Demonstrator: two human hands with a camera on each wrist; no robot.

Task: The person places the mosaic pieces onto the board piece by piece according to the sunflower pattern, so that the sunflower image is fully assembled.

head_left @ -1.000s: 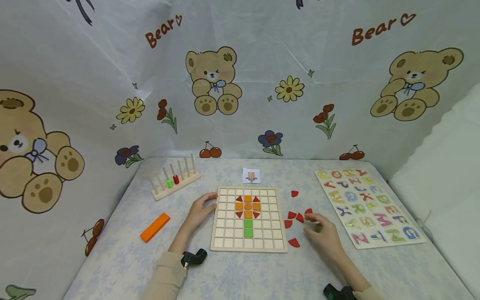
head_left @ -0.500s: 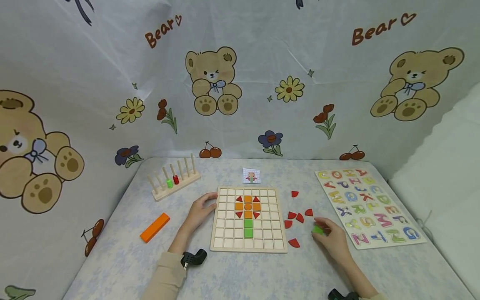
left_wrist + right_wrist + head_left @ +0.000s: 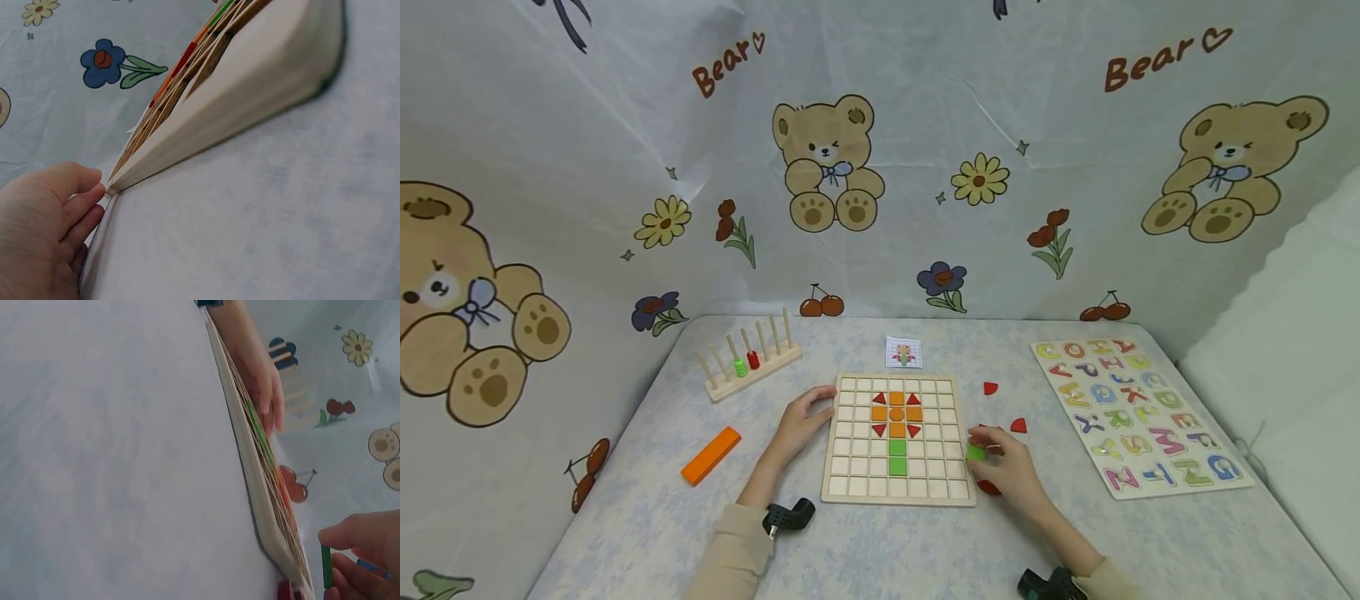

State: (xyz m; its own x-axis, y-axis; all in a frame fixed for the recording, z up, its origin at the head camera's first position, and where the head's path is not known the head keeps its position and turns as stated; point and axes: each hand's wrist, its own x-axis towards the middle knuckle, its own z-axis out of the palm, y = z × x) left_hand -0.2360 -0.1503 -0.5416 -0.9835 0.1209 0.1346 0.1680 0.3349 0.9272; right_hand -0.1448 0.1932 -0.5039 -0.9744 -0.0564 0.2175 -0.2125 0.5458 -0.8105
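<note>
My right hand point(image 3: 1013, 473) pinches a thin green square tile point(image 3: 975, 452) between thumb and fingers, at the right edge of the wooden grid board point(image 3: 855, 487). In the right wrist view the tile point(image 3: 326, 565) stands on edge in the pinch. The left hand point(image 3: 796, 427) rests at the board's left edge, its fingertips touching the side. On the board lie orange squares round an orange disc point(image 3: 897, 413), with red triangles point(image 3: 880, 399) at the corners and two green squares point(image 3: 897, 457) below. Red quarter-round pieces point(image 3: 1018, 426) lie to the right, some hidden by the right hand.
Behind the board lies a small pattern card point(image 3: 903, 352). A wooden peg rack point(image 3: 754, 373) with green and red rings stands at the back left, an orange bar point(image 3: 711, 456) in front of it. At the right lies an alphabet board point(image 3: 1138, 417).
The right hand first drew back slightly to the right with the green tile, then moved left to the board's right edge. My left hand and the board have stayed put.
</note>
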